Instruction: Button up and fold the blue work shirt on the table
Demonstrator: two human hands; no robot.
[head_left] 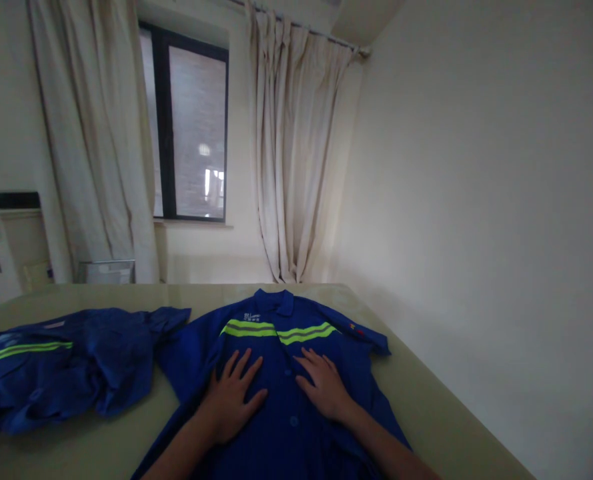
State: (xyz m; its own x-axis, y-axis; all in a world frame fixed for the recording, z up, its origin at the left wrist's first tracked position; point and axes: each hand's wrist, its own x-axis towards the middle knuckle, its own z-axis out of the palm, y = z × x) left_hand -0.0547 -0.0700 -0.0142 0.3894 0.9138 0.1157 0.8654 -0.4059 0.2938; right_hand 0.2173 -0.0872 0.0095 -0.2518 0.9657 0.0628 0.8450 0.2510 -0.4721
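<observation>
A blue short-sleeved work shirt [281, 380] with yellow-green and grey reflective bands across the chest lies spread front-up, its collar pointing away from me. My left hand [233, 400] rests on the shirt's left half in view, fingers spread, just below the band. On the other side of the button line, my right hand [323, 387] lies on the cloth with its fingers stretched out. Neither hand grips anything. The lower part of the shirt runs out of the bottom of the view.
A crumpled blue garment [91, 360] with yellow-green stripes lies at the left of the pale green bed-like surface [456, 427]. Along the right runs a bare wall [486, 200]. Beyond the far edge are curtains [296, 147] and a window [199, 133]; a white cabinet [6, 253] stands far left.
</observation>
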